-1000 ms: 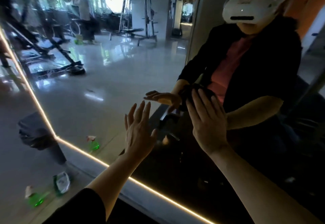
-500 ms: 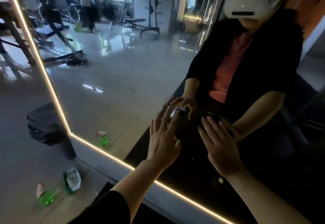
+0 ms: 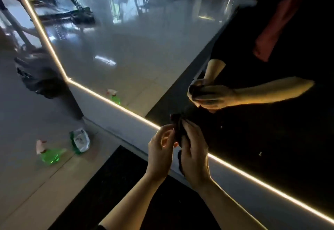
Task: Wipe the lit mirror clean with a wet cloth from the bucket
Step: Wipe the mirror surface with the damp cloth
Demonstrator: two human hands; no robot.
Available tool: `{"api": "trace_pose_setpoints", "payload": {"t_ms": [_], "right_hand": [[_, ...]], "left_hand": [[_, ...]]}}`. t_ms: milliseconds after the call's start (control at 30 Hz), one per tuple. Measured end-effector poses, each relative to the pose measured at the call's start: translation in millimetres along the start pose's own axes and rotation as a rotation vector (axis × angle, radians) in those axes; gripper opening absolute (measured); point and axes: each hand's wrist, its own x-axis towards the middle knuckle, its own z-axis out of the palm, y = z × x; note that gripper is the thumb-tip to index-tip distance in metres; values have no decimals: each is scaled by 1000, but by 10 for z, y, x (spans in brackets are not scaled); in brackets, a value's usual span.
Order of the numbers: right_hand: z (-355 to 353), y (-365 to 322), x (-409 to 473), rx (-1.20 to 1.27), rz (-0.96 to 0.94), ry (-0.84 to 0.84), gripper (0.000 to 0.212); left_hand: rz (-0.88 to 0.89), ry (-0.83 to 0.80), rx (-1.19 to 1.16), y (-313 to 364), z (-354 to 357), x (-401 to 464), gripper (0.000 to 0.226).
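Both hands hold a dark cloth near the mirror: left hand pinches it, right hand is curled around it.

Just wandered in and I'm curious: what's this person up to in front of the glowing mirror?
A person stands at a mirror edged with a light strip. The left hand and the right hand hold a dark cloth bunched between them, just in front of the glass near its lower edge; the cloth is not spread on the mirror now. A green spray bottle lies on the floor to the left, beside a small pouch.
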Motion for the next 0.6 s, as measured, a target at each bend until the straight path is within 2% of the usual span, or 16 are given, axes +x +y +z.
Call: {"api": "trace_pose_setpoints", "payload": {"t_ms": [100, 233, 433, 600], "right_hand": [[351, 317, -3, 101, 165, 34, 33], [774, 661, -116, 215, 206, -59, 25], [1241, 1104, -202, 225, 180, -152, 22], [1482, 1475, -228, 324, 201, -170, 19]], "left_hand": [[-131, -3, -194, -421, -133, 36, 30], [-158, 89, -242, -962, -322, 58, 25], [-79, 308, -294, -1641, -414, 147, 18], [-42, 334, -308, -2062, -457, 264, 18]]}}
